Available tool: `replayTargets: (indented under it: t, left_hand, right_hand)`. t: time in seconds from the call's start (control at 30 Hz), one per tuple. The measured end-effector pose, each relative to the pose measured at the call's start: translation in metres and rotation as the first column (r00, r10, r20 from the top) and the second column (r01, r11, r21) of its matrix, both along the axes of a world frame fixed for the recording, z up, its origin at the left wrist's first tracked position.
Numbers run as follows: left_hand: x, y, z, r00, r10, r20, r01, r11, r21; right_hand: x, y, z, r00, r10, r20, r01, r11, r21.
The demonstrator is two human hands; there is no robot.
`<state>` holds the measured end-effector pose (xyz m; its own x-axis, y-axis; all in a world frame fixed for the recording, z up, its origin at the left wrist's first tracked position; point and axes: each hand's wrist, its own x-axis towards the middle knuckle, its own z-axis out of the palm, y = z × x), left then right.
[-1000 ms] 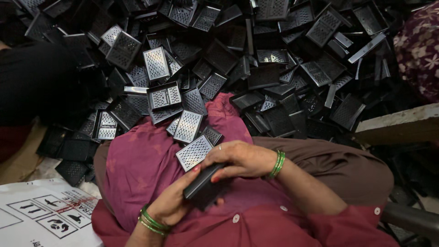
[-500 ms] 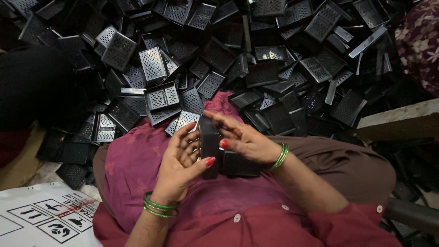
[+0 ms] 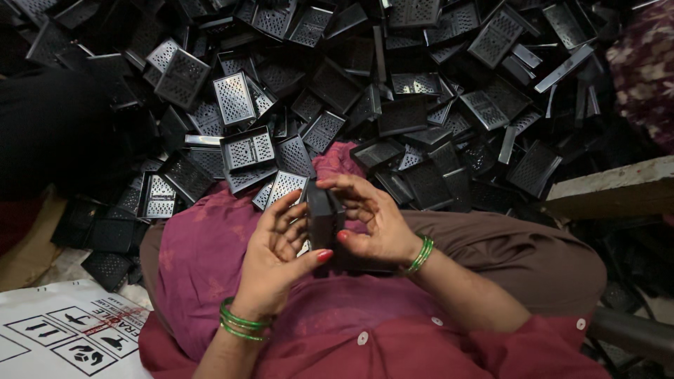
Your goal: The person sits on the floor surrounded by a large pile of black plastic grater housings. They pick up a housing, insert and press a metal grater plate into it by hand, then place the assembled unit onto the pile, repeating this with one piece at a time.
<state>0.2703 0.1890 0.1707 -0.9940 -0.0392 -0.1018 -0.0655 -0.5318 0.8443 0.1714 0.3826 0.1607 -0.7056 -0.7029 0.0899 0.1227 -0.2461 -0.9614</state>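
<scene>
we note: left hand (image 3: 277, 245) and right hand (image 3: 372, 221) fingers both clasp black perforated part (image 3: 321, 214), just below heap of parts (image 3: 393, 91).

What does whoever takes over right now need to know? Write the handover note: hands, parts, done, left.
Left hand: fingers curled on the near side of a black part, thumb under it.
Right hand: fingers pinch the same part from the far side.
The part is held on edge over the lap.
A perforated part lies on the lap beside the left hand.
Pile of the same black parts covers the floor ahead; flat carton at lower left.
Done: one part picked up and in hand.
Left: the pile.
</scene>
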Motion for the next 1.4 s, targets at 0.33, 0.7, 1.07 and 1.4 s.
replayTargets:
  t: [0.33, 0.7, 1.07, 1.4]
  left_hand:
    - [0.001, 0.003, 0.004, 0.999, 0.011, -0.041, -0.014, 0.996, -0.085]
    - [0.003, 0.000, 0.001, 0.990, -0.016, -0.142, -0.025, 0.960, -0.278]
    - [0.003, -0.005, 0.010, 0.999, -0.013, -0.043, -0.001, 0.950, -0.313]
    - [0.004, -0.004, 0.007, 0.999, -0.007, -0.052, -0.011, 0.945, -0.328]
  right_hand:
    - [0.005, 0.003, 0.006, 0.991, -0.063, -0.114, 0.066, 0.998, 0.017]
    - [0.006, 0.002, 0.009, 0.997, -0.024, -0.069, 0.027, 0.998, 0.048]
    - [-0.004, 0.003, 0.014, 0.999, 0.045, -0.002, -0.045, 0.997, 0.068]
    - [-0.006, 0.002, 0.025, 0.998, 0.060, 0.001, -0.060, 0.995, 0.077]
